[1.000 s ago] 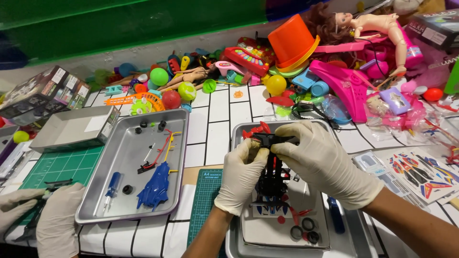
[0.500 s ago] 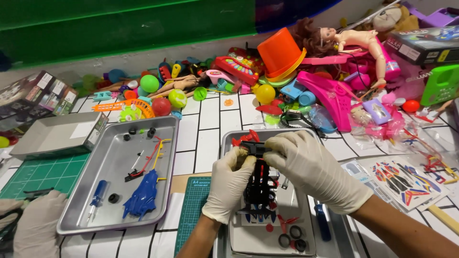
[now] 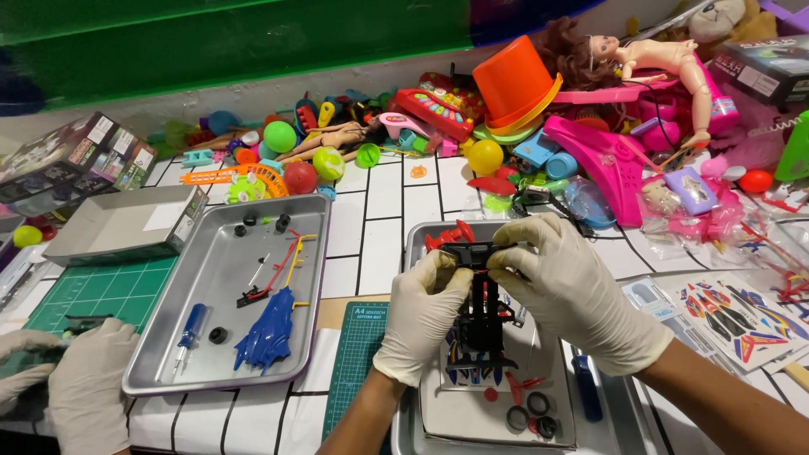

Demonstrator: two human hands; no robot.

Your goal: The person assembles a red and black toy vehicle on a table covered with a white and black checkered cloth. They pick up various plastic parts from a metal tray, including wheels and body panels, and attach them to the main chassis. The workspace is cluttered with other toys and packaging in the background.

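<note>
**Black chassis held over the tray**

Black plastic, a toy-car chassis (image 3: 482,316) stood upright over the near tray (image 3: 415,253) in the head view. The left hand (image 3: 421,316) and the right hand (image 3: 573,291), both gloved, pinched its top end from either side, fingers closed on it. Loose black rings (image 3: 529,413) lay on a sheet below. To the left, a second tray (image 3: 164,371) held a blue shell (image 3: 268,333) and a screwdriver (image 3: 190,330). Another person's gloved hand (image 3: 88,383) rested at the bottom-left corner.
</note>
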